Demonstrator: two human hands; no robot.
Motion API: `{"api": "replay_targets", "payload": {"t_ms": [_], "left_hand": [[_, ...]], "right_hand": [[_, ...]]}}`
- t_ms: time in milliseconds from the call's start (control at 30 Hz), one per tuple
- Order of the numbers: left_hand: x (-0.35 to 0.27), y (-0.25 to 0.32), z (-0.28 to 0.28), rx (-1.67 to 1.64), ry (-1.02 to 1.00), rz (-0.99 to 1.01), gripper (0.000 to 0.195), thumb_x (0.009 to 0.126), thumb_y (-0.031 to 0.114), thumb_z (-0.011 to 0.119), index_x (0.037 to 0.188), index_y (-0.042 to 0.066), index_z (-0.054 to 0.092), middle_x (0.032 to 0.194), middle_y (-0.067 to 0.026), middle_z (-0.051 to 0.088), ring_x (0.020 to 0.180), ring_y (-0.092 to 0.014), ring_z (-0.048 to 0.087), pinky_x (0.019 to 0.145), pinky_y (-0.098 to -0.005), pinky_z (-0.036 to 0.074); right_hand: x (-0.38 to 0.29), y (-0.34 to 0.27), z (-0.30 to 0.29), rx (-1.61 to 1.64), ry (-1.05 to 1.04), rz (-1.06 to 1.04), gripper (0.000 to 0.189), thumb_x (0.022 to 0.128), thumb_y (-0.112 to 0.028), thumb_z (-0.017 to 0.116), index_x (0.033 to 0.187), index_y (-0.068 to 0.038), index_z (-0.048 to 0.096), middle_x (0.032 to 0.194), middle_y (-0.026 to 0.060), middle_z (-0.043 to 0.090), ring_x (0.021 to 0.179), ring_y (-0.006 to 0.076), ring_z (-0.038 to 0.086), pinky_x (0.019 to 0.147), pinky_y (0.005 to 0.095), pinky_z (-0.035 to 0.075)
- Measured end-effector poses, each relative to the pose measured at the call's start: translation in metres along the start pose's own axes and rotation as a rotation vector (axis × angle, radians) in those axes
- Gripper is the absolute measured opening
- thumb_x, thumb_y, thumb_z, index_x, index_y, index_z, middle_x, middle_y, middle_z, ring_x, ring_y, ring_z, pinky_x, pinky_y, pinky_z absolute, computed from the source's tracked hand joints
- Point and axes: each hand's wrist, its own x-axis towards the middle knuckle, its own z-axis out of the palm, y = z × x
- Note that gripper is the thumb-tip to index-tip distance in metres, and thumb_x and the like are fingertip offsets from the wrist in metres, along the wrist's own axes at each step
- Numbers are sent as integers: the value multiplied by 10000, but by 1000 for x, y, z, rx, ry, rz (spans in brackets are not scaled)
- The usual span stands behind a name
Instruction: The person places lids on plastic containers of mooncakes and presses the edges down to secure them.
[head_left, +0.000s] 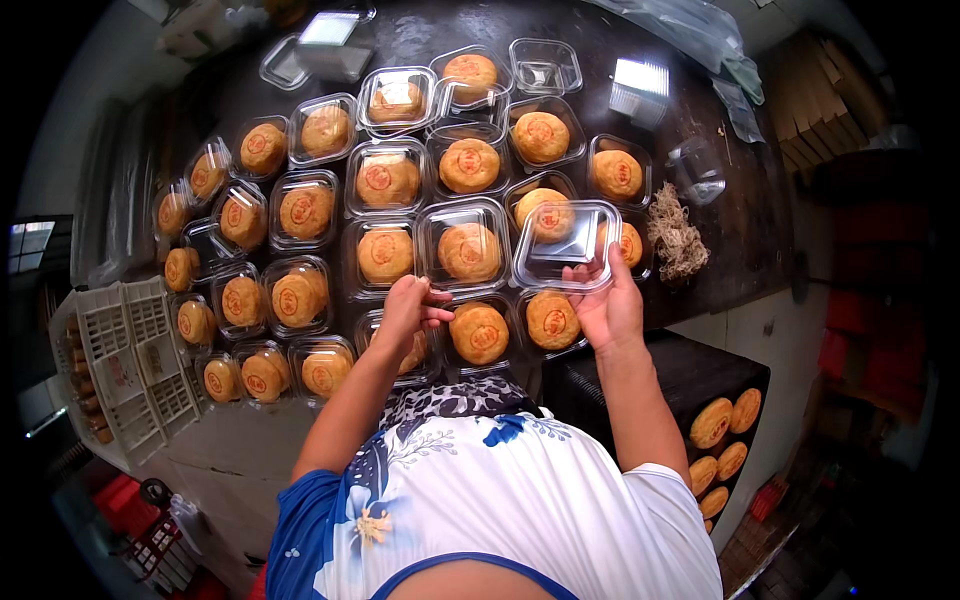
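My right hand (611, 304) grips a clear plastic lid (566, 251) by its right edge and underside. The lid is raised and tilted above boxes with round pastries, one pastry (541, 214) showing partly through it. Below it, close to my right fingers, sits a pastry (553, 320) in an unlidded box. My left hand (409, 311) is at the front left corner of a lidded clear box (465, 214), its fingers partly curled; whether it pinches the rim cannot be told. Just right of those fingers is a red-stamped pastry (480, 334) in an open box. My left forearm partly hides another box.
Rows of boxed pastries (306, 211) cover the dark table (442, 26). Stacks of clear plastic pieces (639, 90) stand at the back. Tangled fibre (675, 232) lies at right. A black tray (645, 375) with pastries is beside me; a white plastic crate (120, 360) stands left.
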Motion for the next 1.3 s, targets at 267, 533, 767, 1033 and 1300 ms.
{"api": "replay_targets", "payload": {"t_ms": [267,533,767,1033,1300], "left_hand": [[11,-16,7,3,93,18,183,1020,240,424,961,68,442,941,-139,664,639,-177,681,474,-232,504],[-10,-10,1,4,115,42,373,997,280,499,1288,62,417,1022,-153,643,713,-206,694,574,-272,545],[-47,-29,-2,671,103,327,441,930,232,599,1333,86,492,1048,-97,646,802,-140,641,653,-281,510],[-35,-70,5,836,191,637,370,856,211,594,1200,80,556,1035,-195,608,996,-387,598,830,-461,500],[-80,-66,-41,577,295,797,301,851,158,611,1133,53,584,1054,-150,595,1010,-351,580,862,-422,482]], "right_hand": [[4,-16,-16,8,58,45,209,987,-200,523,1085,-25,583,982,90,653,877,192,635,887,402,547],[-9,39,-69,-478,-84,356,199,1005,-257,483,1082,-94,567,993,79,686,816,136,617,746,300,511],[-27,87,-73,-857,50,648,204,990,-286,415,1100,-174,547,1053,-3,686,902,97,591,795,300,460],[12,102,-107,-1413,-196,400,336,1005,-370,404,965,-71,553,771,98,689,524,165,613,467,270,506],[-13,86,-27,-2381,-328,-35,525,911,-553,496,1087,-96,684,877,119,701,856,270,662,792,412,490]]}}
